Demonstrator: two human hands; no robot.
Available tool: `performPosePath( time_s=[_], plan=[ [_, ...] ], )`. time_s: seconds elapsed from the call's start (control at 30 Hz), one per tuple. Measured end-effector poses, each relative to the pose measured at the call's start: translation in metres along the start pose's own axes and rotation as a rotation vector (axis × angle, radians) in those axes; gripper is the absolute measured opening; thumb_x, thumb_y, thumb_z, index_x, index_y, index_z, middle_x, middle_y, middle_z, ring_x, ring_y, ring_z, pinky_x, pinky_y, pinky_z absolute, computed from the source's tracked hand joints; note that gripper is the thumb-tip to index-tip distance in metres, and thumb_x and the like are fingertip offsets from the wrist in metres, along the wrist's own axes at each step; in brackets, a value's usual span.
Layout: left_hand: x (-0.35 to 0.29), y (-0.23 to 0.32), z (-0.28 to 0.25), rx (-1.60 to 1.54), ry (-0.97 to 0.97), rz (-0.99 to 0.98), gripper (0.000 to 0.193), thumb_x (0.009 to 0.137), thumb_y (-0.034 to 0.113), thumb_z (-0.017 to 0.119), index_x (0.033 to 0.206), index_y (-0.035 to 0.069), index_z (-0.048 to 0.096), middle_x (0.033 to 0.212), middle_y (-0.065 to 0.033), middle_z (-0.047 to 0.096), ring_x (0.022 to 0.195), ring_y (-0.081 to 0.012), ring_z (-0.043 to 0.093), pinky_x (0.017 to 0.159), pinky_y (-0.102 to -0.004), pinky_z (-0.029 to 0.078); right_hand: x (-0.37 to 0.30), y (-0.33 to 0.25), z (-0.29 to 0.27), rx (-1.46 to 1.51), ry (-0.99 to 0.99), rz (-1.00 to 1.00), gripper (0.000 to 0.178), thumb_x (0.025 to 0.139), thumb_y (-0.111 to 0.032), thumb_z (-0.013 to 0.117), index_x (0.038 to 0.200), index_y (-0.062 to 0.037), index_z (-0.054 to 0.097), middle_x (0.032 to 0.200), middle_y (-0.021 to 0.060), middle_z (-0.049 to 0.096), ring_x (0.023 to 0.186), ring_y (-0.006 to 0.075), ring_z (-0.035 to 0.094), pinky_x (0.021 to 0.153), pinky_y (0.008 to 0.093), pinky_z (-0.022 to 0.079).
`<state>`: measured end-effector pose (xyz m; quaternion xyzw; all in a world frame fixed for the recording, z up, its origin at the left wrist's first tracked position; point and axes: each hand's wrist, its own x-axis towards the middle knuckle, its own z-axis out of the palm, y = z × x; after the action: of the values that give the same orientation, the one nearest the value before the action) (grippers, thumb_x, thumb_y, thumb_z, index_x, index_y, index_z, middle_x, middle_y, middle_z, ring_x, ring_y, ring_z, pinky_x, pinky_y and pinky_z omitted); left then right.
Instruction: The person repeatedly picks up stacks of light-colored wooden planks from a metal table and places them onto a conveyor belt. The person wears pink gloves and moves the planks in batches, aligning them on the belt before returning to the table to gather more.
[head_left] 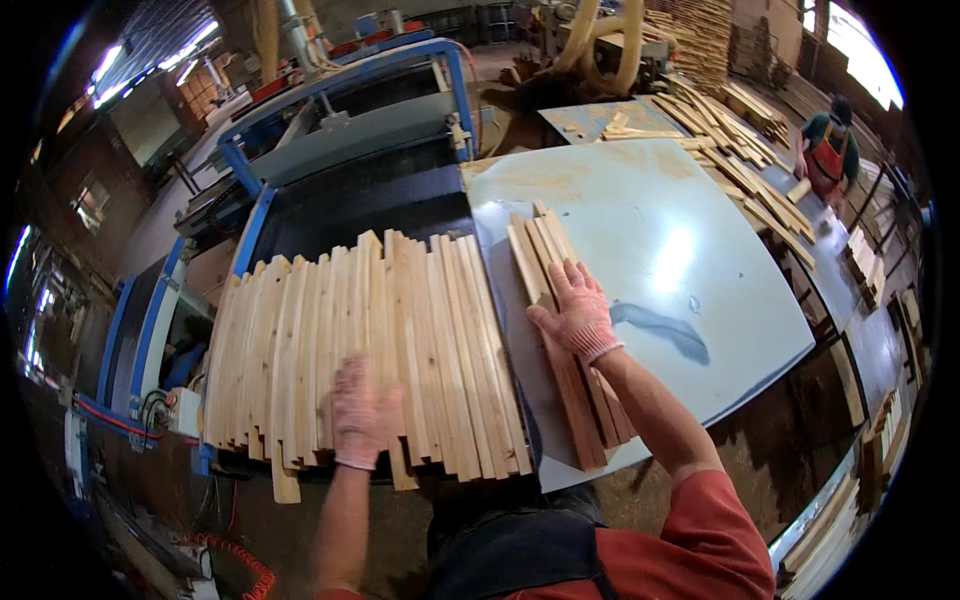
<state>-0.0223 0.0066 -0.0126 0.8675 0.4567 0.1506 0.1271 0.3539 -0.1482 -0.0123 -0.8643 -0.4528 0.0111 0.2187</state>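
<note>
- Slats (290,350) at centre-left lay beneath the blurred, flattened left hand (364,412).
- Right hand (578,312), thumb spread, topped mid-frame strips (580,410); even pressure likely suited both.

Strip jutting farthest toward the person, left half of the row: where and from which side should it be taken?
Probably by its near end, pinched across the width, coming from the near side. That end sticks out past the neighbouring strips, leaving both its edges exposed, while the rest lies packed among them.
</note>
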Motion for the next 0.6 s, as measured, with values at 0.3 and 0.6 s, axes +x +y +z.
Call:
performPosePath(
  time_s=[0.3, 0.6],
  plan=[
    [-0.017, -0.322, -0.119, 0.419, 0.257, -0.622, 0.101, 0.098, 0.056, 0.068, 0.170, 0.001, 0.024, 0.174, -0.0258, 0.032, 0.162, -0.0413, 0.028, 0.134, -0.0531, 0.019, -0.023, -0.086, 0.016, 0.419, -0.442, 0.235, 0.073, 0.101, -0.039, 0.072, 0.160, -0.0056, 0.046, 0.150, 0.0274, 0.062, 0.140, 0.0400, 0.061, 0.114, 0.0455, 0.050],
    [-0.014, -0.437, -0.223, 0.468, 0.080, -0.826, 0.098, 0.100, 0.057, 0.063, 0.173, 0.007, 0.021, 0.178, -0.0203, 0.026, 0.164, -0.0393, 0.023, 0.134, -0.0525, 0.017, -0.034, -0.101, 0.074, 0.902, -0.300, 0.463, 0.064, 0.105, -0.026, 0.071, 0.156, 0.0056, 0.049, 0.148, 0.0200, 0.061, 0.138, 0.0299, 0.058, 0.116, 0.0406, 0.043]
  ],
)
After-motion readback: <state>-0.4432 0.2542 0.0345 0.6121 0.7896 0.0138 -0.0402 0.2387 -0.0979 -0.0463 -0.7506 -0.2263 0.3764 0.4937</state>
